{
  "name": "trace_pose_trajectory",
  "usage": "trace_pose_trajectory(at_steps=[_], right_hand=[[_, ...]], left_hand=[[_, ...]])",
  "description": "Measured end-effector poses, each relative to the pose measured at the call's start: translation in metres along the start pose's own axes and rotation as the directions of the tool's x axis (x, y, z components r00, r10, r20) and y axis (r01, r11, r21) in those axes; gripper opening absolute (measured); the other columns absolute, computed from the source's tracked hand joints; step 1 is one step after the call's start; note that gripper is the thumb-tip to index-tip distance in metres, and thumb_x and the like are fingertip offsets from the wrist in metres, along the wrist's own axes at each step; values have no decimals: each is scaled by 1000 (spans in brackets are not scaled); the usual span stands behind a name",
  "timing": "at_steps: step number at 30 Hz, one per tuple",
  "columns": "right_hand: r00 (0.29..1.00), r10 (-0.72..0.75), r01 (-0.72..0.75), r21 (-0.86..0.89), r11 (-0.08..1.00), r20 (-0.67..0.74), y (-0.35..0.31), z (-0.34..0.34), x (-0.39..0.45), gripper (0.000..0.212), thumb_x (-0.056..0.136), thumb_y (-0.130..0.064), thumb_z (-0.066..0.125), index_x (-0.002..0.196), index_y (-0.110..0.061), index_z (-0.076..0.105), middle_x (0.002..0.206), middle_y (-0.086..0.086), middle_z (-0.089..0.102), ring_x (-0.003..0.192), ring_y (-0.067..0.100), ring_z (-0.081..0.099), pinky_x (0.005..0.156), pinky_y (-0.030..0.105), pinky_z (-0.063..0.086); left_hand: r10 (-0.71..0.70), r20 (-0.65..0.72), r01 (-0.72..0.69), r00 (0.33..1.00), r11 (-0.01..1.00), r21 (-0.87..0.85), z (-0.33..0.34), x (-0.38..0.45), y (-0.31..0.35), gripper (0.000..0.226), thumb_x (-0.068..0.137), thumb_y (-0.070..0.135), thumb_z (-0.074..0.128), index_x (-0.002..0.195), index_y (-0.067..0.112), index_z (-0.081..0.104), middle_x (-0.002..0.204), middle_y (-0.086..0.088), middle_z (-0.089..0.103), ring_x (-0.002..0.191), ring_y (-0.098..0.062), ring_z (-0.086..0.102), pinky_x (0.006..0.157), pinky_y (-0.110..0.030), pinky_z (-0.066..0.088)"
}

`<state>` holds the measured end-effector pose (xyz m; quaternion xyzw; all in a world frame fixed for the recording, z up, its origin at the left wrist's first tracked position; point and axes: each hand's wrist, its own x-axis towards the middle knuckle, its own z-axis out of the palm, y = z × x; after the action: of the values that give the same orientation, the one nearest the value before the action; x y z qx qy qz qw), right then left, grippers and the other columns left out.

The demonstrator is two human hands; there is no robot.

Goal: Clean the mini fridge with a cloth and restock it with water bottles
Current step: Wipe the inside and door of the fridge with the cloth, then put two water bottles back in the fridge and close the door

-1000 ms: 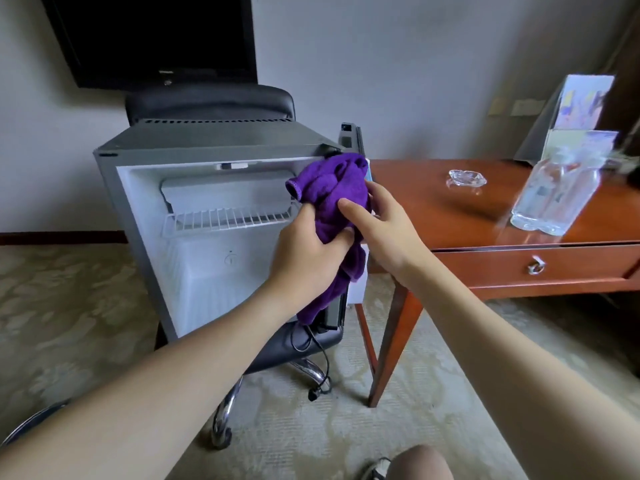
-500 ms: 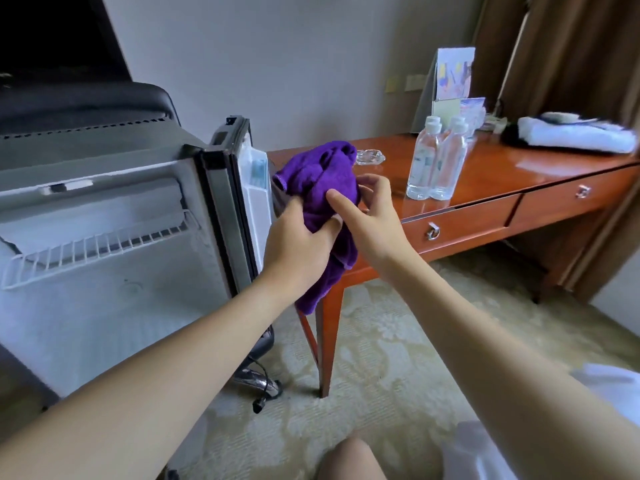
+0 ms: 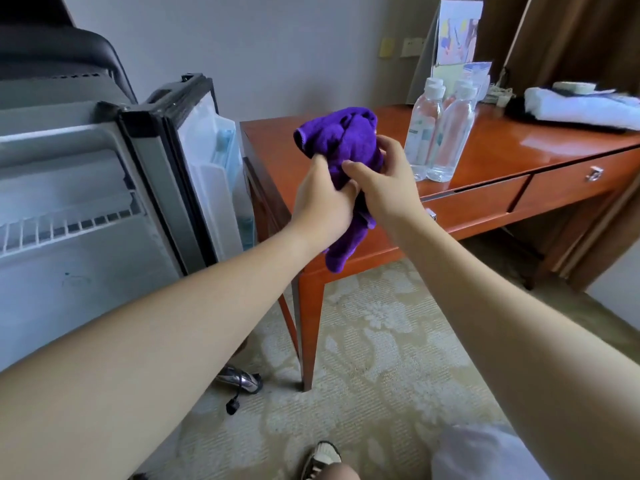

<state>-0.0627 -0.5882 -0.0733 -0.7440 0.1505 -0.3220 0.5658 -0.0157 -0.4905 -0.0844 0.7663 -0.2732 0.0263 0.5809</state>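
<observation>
Both hands are closed around one bunched purple microfibre cloth (image 3: 341,147): the left hand (image 3: 320,199) grips its lower part from the left, and the right hand (image 3: 382,183) curls thumb and fingers round it from the right, the two hands touching each other. One tail of the cloth hangs below them, over the near left corner of the glossy reddish-brown wooden desk (image 3: 498,157). Several clear plastic water bottles with white caps (image 3: 438,133) stand bunched together on the desktop just beyond the right hand, so restocking looks not yet begun. To the left, the grey mini fridge (image 3: 86,209) stands with its door (image 3: 204,161) swung open beside the desk, its white wire shelf (image 3: 69,228) bare in the part that shows. Whether the wiping is finished cannot be judged: the interior looks pale and unmarked, yet the frame cuts off its left side and the forearm covers its floor. How many bottles there are is hard to count, since they overlap. Folded white fabric (image 3: 581,107) lies at the far right of the desk, partly out of view
</observation>
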Motion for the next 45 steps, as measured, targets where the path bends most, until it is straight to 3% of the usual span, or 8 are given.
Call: trace_pose_trajectory(at_steps=[2,6,9,17,24,34,41,45], right_hand=[[1000,-11,9,-58,998,-22,8,2,18,62,73,-36,73,130,-23,54,115,-5,67,103,12,66,93,37,54],[996,5,-18,-135,991,-93,31,1,49,67,71,-40,70,134,-23,54,119,-6,66,106,13,64,95,39,53],[992,16,-38,-175,984,-123,49,0,66,59,81,-34,71,135,-19,53,121,-5,64,108,13,62,98,36,51],[990,7,-56,-355,933,-139,95,12,86,55,87,-43,69,131,-15,55,118,-2,66,109,16,61,90,25,45],[995,-2,-74,-718,692,-104,114,25,107,46,94,-54,52,126,-21,49,117,3,66,116,29,55,98,41,32],[998,-7,-49,-844,535,-63,119,50,156,39,97,-56,41,111,-22,55,116,8,65,128,32,36,100,47,24],[1000,0,-22,-773,634,-29,117,44,154,40,97,-60,39,106,-25,56,116,3,65,124,30,45,97,42,30],[994,-40,-38,-669,742,-101,109,23,127,46,97,-55,45,126,-22,57,119,1,66,121,28,51,100,41,35]], left_hand=[[-21,0,21,1000,1000,-10,8,14,-9,28,94,27,65,114,14,50,100,6,65,87,-6,64,68,-22,50],[-15,76,17,997,999,-33,23,36,-31,55,87,31,74,132,24,43,119,6,67,105,-14,67,92,-39,55],[33,134,-38,990,999,36,26,49,-44,76,86,25,75,149,23,32,134,6,59,118,-12,59,101,-31,48],[149,113,-173,982,955,240,33,71,-80,33,91,17,66,122,14,54,121,-2,62,106,-16,57,83,-22,40],[184,79,-200,980,891,408,44,98,-104,26,96,29,63,111,8,59,112,-11,62,106,-31,57,79,-28,34],[156,25,-149,987,864,482,51,145,-121,27,99,31,58,110,6,59,112,-15,60,106,-34,55,79,-31,34],[209,-18,-174,978,857,485,44,143,-117,34,96,35,60,115,7,59,115,-13,64,109,-33,57,76,-28,32],[317,-44,-231,947,774,590,39,112,-105,51,99,39,54,140,10,53,139,-8,57,125,-31,50,100,-38,40]])
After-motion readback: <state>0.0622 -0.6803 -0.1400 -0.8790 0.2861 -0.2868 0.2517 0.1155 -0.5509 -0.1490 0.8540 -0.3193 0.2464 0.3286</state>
